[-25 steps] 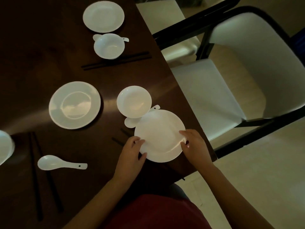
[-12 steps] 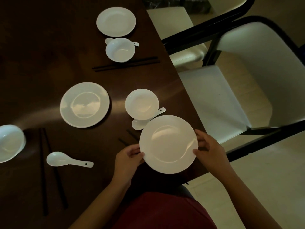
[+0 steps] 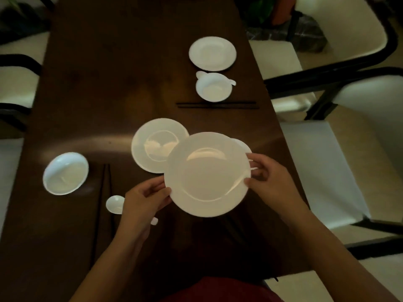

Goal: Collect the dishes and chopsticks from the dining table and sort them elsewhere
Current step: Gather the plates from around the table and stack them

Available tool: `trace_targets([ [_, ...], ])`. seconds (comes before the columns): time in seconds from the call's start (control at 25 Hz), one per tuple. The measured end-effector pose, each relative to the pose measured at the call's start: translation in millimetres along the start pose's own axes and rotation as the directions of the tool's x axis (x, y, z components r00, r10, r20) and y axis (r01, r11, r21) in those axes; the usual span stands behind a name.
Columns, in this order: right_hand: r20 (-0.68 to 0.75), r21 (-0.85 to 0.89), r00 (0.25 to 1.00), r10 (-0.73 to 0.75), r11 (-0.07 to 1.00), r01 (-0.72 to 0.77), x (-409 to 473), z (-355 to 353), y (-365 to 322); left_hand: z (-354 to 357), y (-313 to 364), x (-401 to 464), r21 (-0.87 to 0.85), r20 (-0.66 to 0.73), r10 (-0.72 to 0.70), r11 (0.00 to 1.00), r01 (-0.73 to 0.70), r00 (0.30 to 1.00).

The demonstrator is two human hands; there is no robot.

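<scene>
I am holding a white plate (image 3: pixel 207 174) by its rim with both hands, fingers curled over the edge: my left hand (image 3: pixel 145 198) is pinching the near-left edge and my right hand (image 3: pixel 269 178) is clamping the right edge. The plate is sitting level and seems to be lifted clear of the dark wooden table (image 3: pixel 122 88), near the table's near right side (I cannot tell how high it is).

Just behind it to the left, a second plate (image 3: pixel 152 144) is lying flat on the table, its right part hidden under the one I am carrying. A sliver of another white dish (image 3: pixel 242 144) is peeking out behind the held plate's far right rim.

Further left, a shallow bowl (image 3: pixel 65 173) is resting on the table, with a pair of dark chopsticks (image 3: pixel 105 192) beside it and a white spoon (image 3: pixel 115 204) partly hidden by my left wrist. At the far right, a small plate (image 3: pixel 212 53), a bowl (image 3: pixel 213 87) and another pair of chopsticks (image 3: pixel 218 105) are waiting.

I judge I am in the collecting step, with the first plate in hand. The next move probably calls for lowering it squarely onto the second plate to start a stack, keeping it level and easing my fingers out from underneath.
</scene>
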State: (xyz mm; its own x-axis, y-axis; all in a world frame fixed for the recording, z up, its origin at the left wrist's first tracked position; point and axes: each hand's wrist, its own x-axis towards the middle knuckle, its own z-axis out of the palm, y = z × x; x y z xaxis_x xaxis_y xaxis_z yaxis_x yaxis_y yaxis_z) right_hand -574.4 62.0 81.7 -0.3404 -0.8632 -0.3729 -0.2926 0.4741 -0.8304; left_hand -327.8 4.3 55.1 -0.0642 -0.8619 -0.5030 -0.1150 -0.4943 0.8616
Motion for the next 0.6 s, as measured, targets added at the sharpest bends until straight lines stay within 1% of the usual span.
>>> trace_targets([
  [0.12, 0.048, -0.122, 0.994, -0.102, 0.987, 0.107, 61.3, 39.7, -27.6, -27.7, 8.3, 40.4, -0.004, -0.138, 0.012, 1.000, -0.013, 0.990],
  [0.2, 0.101, -0.194, 0.987, -0.126, 0.970, 0.143, 101.0, 68.6, -39.7, -39.9, 8.9, 69.4, 0.017, -0.204, 0.007, 1.000, -0.004, 0.979],
  [0.28, 0.154, -0.278, 0.981, -0.117, 0.948, 0.157, 134.6, 95.0, -45.6, -47.1, 6.3, 95.1, 0.031, -0.242, -0.007, 0.999, 0.015, 0.970],
  [0.4, 0.210, -0.353, 0.970, -0.120, 0.916, 0.190, 167.1, 119.0, -43.4, -51.4, -0.2, 123.4, 0.062, -0.288, -0.042, 0.996, 0.063, 0.957],
  [0.48, 0.231, -0.395, 0.966, -0.116, 0.896, 0.202, 178.8, 128.4, -39.9, -55.0, -5.5, 135.9, 0.087, -0.317, -0.049, 0.993, 0.081, 0.947],
  [0.6, 0.235, -0.420, 0.962, -0.138, 0.878, 0.228, 186.0, 135.9, -35.6, -61.1, -10.1, 145.6, 0.138, -0.346, -0.022, 0.988, 0.074, 0.938],
])
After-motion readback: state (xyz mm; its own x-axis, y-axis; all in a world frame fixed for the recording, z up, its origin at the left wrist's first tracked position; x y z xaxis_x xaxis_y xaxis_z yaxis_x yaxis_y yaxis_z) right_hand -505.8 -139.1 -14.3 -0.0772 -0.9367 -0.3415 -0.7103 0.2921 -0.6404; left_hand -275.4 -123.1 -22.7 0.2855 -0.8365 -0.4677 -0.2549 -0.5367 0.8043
